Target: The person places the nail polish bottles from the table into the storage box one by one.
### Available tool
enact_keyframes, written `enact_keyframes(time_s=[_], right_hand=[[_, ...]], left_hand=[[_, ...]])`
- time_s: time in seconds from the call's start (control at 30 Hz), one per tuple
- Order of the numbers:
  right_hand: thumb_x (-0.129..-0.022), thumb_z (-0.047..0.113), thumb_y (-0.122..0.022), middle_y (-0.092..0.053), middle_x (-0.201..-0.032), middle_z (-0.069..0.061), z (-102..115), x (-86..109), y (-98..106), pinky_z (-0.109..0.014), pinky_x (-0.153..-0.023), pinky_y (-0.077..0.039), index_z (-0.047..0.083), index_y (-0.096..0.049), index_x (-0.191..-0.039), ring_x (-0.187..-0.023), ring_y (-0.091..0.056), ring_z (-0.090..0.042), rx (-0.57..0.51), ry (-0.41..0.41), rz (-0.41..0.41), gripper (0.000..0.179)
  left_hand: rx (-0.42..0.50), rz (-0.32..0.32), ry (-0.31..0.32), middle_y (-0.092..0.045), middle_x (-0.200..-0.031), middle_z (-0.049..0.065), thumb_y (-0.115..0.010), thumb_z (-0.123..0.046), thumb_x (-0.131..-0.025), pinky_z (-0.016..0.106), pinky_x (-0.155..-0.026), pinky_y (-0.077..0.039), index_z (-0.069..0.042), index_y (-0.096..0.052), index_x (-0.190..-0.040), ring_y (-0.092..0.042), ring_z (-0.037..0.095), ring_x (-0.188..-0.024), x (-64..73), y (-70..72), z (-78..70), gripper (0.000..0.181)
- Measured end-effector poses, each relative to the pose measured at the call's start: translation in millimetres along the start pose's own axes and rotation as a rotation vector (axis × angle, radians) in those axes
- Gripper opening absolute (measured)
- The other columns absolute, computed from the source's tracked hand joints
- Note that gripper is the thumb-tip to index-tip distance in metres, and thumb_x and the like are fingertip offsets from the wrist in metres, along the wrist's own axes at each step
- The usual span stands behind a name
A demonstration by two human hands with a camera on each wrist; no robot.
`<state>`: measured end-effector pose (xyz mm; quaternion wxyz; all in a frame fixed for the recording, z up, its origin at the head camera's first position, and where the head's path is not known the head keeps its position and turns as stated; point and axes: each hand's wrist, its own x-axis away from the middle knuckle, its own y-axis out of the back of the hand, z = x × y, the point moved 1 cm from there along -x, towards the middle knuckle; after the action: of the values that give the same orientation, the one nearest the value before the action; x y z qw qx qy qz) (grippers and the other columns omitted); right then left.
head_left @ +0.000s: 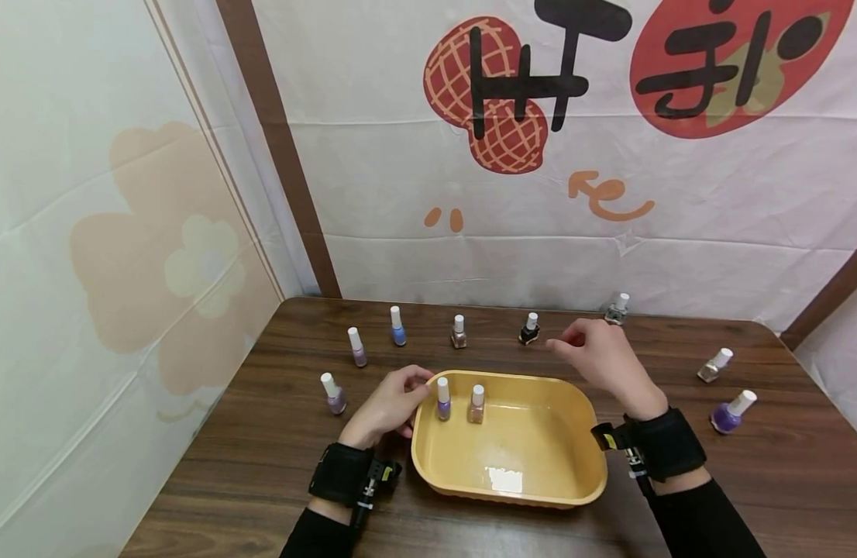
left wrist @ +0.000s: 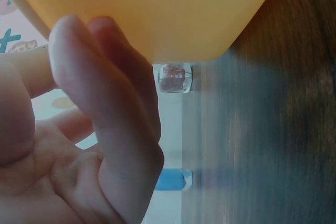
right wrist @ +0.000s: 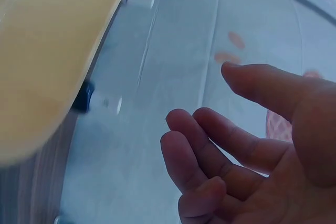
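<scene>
From where I stand, this looks like a booth or a curtained-off corner, walled with printed fabric. The cloth [head_left: 373, 186] behind the counter [head_left: 247, 465] shows straight fold creases, bold black strokes [head_left: 571, 62] over red shapes [head_left: 494, 147], and small orange marks [head_left: 610, 190]. On the left hangs a pale sheet [head_left: 38, 155] with a big faded flower [head_left: 135, 271]. Brown bands [head_left: 282, 139] run down either side of the back. The counter, dark and wood-grained, stands close up to the cloth. Polish bottles [head_left: 335, 398] and a yellow tray [head_left: 508, 499] would fit a home or a shop alike; which, I can't tell.
</scene>
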<state>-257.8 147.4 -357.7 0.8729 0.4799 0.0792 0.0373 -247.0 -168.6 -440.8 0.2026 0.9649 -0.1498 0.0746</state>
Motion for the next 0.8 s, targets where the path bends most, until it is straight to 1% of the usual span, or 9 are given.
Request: enact_keyframes(time_s=[0.23, 0.37, 0.43, 0.6, 0.7, 0.8], right_hand=[[-0.094, 0.041, -0.059, -0.067, -0.091, -0.013, -40, 12.8, 21, -0.030, -0.063, -0.045, 0.002, -0.068, -0.104, -0.076, -0.059, -0.021, 0.021, -0.076, -0.080, 0.041], [-0.095, 0.041, -0.056, -0.067, -0.094, -0.019, -63, 22.2, 35, -0.032, -0.061, -0.046, -0.002, -0.066, -0.106, -0.078, -0.061, -0.026, 0.048, -0.122, -0.141, 0.046], [-0.096, 0.041, -0.056, -0.067, -0.096, -0.022, -73, 27.7, 43, -0.035, -0.061, -0.047, -0.004, -0.066, -0.108, -0.080, -0.061, -0.030, 0.058, -0.150, -0.176, 0.048], [-0.096, 0.042, -0.055, -0.065, -0.101, -0.028, -99, 44.6, 62, -0.037, -0.060, -0.044, -0.006, -0.064, -0.110, -0.085, -0.059, -0.038, 0.061, -0.229, -0.258, 0.050], [-0.096, 0.040, -0.054, -0.065, -0.101, -0.030, -113, 53.6, 71, -0.039, -0.062, -0.042, -0.007, -0.063, -0.110, -0.087, -0.058, -0.040, 0.073, -0.281, -0.299, 0.051], [-0.096, 0.040, -0.053, -0.063, -0.103, -0.032, -126, 61.4, 77, -0.046, -0.068, -0.040, -0.011, -0.060, -0.112, -0.091, -0.055, -0.046, 0.086, -0.344, -0.314, 0.054]], left_hand=[[-0.001, -0.002, 0.001, -0.058, -0.093, 0.015, -0.047, -0.016, -0.099, 0.025, -0.039, -0.049, -0.009, -0.056, -0.127, -0.053, 0.013, -0.049, -1.5, -1.0, 0.9, 0.030], [0.001, -0.010, 0.008, -0.058, -0.095, 0.015, -0.048, -0.016, -0.098, 0.025, -0.038, -0.048, -0.009, -0.056, -0.126, -0.054, 0.013, -0.049, -2.0, -0.9, 0.2, 0.030], [0.002, -0.013, 0.011, -0.058, -0.096, 0.015, -0.048, -0.016, -0.098, 0.025, -0.038, -0.048, -0.009, -0.056, -0.126, -0.053, 0.013, -0.049, -1.8, -0.8, -0.4, 0.030], [-0.003, -0.018, 0.016, -0.059, -0.097, 0.014, -0.048, -0.016, -0.098, 0.026, -0.038, -0.049, -0.009, -0.057, -0.126, -0.053, 0.013, -0.050, -1.9, -1.5, -1.4, 0.030], [-0.007, -0.023, 0.024, -0.059, -0.097, 0.012, -0.049, -0.016, -0.098, 0.026, -0.038, -0.049, -0.010, -0.057, -0.126, -0.053, 0.014, -0.050, -2.2, -1.9, -1.7, 0.029], [-0.010, -0.026, 0.029, -0.059, -0.097, 0.011, -0.049, -0.017, -0.099, 0.027, -0.039, -0.049, -0.010, -0.057, -0.126, -0.053, 0.014, -0.050, -2.6, -2.4, -1.2, 0.029]])
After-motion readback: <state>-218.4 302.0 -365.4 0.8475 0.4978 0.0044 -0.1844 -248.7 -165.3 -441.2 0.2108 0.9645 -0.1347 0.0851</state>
